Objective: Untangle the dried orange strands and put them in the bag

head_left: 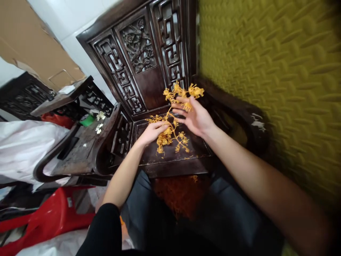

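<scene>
A yellow-orange branching spray (174,132), which looks like an artificial flower branch with clustered tips, is held over the dark wooden chair seat (149,156). My left hand (154,132) is closed on its stem, thumb on top. My right hand (195,115) is beside the upper clusters, fingers stretched and apart, with a yellow cluster (187,106) between thumb and fingers. Whether those fingers touch it I cannot tell. More yellow sprigs lie around and below my left hand on the seat, partly hidden by it.
A carved chair back (141,53) rises behind the seat. At right stands a yellow-green textured wall surface (266,53). Orange strands (176,195) lie below the seat between my legs. At left are a red plastic stool (53,213), another wooden chair (80,153) and a white sack (26,145).
</scene>
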{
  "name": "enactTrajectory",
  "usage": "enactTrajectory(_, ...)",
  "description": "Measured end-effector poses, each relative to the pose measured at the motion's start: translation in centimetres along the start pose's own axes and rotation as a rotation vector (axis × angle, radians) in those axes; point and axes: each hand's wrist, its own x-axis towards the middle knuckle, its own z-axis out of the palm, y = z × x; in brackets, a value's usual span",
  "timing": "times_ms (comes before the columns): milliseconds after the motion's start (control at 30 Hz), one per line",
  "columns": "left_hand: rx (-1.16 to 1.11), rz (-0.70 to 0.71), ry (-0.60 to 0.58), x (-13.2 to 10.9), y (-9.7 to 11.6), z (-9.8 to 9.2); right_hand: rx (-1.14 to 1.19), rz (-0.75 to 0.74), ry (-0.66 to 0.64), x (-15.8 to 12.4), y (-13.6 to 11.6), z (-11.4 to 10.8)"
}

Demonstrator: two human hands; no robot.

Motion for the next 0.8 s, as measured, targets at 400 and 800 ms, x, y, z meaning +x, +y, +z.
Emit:
enactTrajectory(400, 0.131, 0.027, 0.338, -0.8, -0.4, 0.6, -0.02, 0.055, 0.228, 0.0, 3.2, 3.1)
enactTrajectory(800, 0.061, 0.027, 0.073, -2.4, 1.2, 2.6, -0.212, 0.144, 0.291, 2.3, 2.9, 1.6)
